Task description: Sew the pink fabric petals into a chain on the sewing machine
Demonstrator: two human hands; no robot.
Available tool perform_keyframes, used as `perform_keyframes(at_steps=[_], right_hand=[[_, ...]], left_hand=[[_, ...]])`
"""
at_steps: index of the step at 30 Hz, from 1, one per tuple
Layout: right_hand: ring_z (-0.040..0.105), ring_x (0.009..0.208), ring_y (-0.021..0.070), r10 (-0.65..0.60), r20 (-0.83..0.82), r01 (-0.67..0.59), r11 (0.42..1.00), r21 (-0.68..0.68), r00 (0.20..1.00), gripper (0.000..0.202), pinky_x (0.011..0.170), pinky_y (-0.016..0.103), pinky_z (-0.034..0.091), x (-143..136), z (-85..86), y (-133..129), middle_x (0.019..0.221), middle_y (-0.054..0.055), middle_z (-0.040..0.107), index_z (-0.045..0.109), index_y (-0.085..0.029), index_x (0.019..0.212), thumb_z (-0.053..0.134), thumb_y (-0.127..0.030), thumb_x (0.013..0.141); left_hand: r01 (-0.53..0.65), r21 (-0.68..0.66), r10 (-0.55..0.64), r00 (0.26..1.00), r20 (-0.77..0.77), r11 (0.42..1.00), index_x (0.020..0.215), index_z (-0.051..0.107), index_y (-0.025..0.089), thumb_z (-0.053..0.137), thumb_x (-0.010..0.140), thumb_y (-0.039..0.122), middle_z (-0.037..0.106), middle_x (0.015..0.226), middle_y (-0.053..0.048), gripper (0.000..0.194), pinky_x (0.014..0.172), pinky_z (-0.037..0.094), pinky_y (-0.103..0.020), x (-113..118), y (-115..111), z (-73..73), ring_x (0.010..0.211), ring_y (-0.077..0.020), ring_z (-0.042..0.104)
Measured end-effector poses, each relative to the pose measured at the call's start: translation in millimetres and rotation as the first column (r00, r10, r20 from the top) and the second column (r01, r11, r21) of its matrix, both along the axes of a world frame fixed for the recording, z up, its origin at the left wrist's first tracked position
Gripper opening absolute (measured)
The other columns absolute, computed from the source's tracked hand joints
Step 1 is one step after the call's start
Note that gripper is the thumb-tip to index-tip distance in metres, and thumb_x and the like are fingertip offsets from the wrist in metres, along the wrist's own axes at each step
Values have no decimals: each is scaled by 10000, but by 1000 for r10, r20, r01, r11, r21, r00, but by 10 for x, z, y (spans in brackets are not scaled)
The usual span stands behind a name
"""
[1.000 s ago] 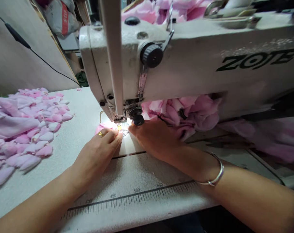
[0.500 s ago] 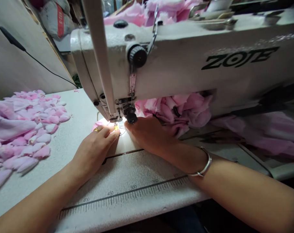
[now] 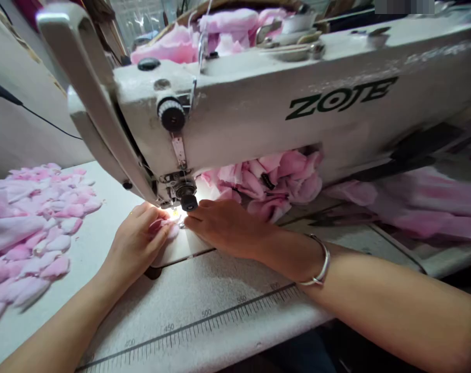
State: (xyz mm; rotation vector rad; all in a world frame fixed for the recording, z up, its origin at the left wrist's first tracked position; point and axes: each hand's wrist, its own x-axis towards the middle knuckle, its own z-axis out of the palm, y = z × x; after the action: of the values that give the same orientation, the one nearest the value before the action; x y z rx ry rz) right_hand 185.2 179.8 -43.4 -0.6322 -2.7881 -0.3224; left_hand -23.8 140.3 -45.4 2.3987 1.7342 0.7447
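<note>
A white sewing machine (image 3: 235, 103) spans the view, its lit needle area low at the left end. Just left of the needle, my left hand (image 3: 138, 235) pinches a small pink fabric piece (image 3: 156, 226) between thumb and fingers. My right hand (image 3: 223, 225) is to the right of the needle, under the black knob (image 3: 188, 202), with its fingers drawn together near the needle plate. Whatever its fingertips hold, if anything, is hidden. Bunched pink fabric (image 3: 293, 173) lies behind my right hand, under the machine's arm.
Many small pink and white fabric pieces (image 3: 37, 233) are heaped on the table at the left. A longer pink cloth (image 3: 425, 202) lies at the right. A printed ruler (image 3: 188, 321) runs along the table's front edge. More pink fabric (image 3: 227, 31) shows behind the machine.
The view has shifted, so the machine appears further left. My left hand has drawn back slightly from the needle, and a pink piece now shows between its fingers. My right hand stays beside the needle area.
</note>
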Motion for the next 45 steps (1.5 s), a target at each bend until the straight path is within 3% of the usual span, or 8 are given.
perform_keyframes(at_steps=[5, 9, 14, 17, 22, 29, 37, 45], right_hand=[[533, 773, 197, 17, -52, -16, 1000, 24, 998, 85, 455, 321, 262, -9, -53, 24, 826, 8, 585, 557, -178, 854, 553, -97, 879], [532, 775, 193, 44, -62, -42, 999, 28, 997, 103, 475, 327, 282, -13, -58, 21, 832, 2, 592, 555, -180, 835, 563, -82, 865], [519, 753, 182, 22, -72, -20, 1000, 18, 997, 112, 485, 321, 283, -9, -56, 17, 802, -10, 591, 557, -189, 833, 584, -81, 845], [524, 758, 178, 22, -91, -21, 1000, 21, 996, 111, 492, 330, 289, -10, -54, 16, 806, -17, 596, 566, -194, 833, 609, -92, 832], [546, 761, 178, -4, -71, 4, 1000, -2, 997, 99, 504, 336, 293, -18, -29, 9, 819, -21, 620, 586, -200, 824, 600, -103, 839], [601, 729, 153, -189, -34, 183, 973, -137, 981, 108, 491, 315, 302, 16, 27, 20, 879, -22, 643, 626, -218, 883, 521, -211, 909], [557, 615, 179, -244, 23, 245, 969, -38, 969, 126, 457, 310, 208, -87, 31, 24, 695, 9, 591, 644, -231, 823, 560, -141, 853], [564, 649, 191, -240, 110, 240, 971, 15, 965, 155, 457, 303, 263, -101, 84, 48, 718, 39, 601, 633, -212, 830, 523, -105, 850]], left_hand=[[-70, 5, 70, 996, 55, 998, 807, 570, 184, 626, 823, 281, 521, 838, -18, 113, 623, 442, -294, 12, 84, -101, 742, -167, 523], [-77, 79, 81, 995, -50, 994, 792, 557, 171, 663, 763, 172, 533, 821, -29, 110, 637, 437, -317, 12, 111, -121, 743, -189, 516], [87, 209, -33, 967, -252, 974, 824, 587, 154, 577, 845, 156, 535, 789, -43, 23, 659, 437, -337, 35, 41, -74, 763, -212, 496], [155, 238, -65, 936, -347, 959, 827, 601, 147, 496, 909, 176, 548, 816, -61, 137, 657, 438, -346, 47, -5, -50, 761, -215, 486], [170, 190, -82, 914, -398, 967, 859, 610, 147, 471, 945, 220, 581, 875, -66, 179, 706, 459, -370, 47, -49, -39, 812, -224, 504], [243, 130, -197, 935, -294, 961, 1034, 606, 156, 451, 965, 212, 613, 1062, -60, 179, 843, 480, -362, 1, -103, -32, 975, -210, 523], [257, 91, -214, 919, -332, 962, 1122, 561, 136, 454, 951, 161, 611, 1137, -81, 203, 927, 474, -407, -20, -156, -52, 1029, -235, 513], [217, 56, -182, 913, -366, 975, 1004, 565, 139, 442, 934, 121, 628, 1025, -81, 143, 819, 514, -414, 27, -191, -43, 938, -242, 520]])
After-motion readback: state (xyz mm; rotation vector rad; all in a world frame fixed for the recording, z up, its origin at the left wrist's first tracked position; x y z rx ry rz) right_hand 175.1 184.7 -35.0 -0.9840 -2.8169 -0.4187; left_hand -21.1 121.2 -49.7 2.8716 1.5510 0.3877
